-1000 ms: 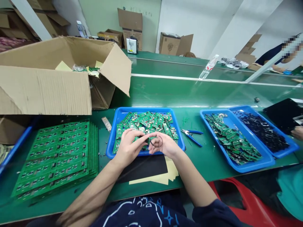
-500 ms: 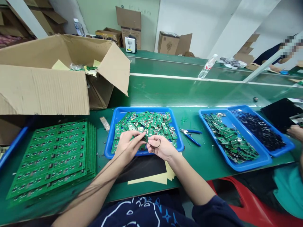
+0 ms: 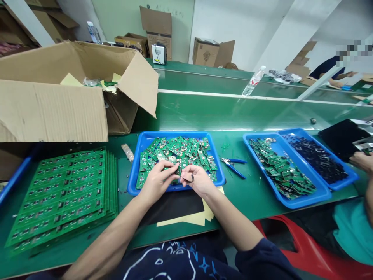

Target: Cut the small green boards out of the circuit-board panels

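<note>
Small green circuit board (image 3: 176, 173) pinched between left hand (image 3: 157, 182) and right hand (image 3: 198, 182), just above blue tray (image 3: 175, 134) of loose boards; black wire loop (image 3: 191, 178) at right hand's fingers; blue-handled pliers (image 3: 232, 168) beside tray on green table (image 3: 233, 206).

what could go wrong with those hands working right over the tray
The left hand and right hand work directly above the heaped circuit boards in the blue tray, so a dropped piece could knock components. The thin black loop at the right hand might snag on them.
</note>
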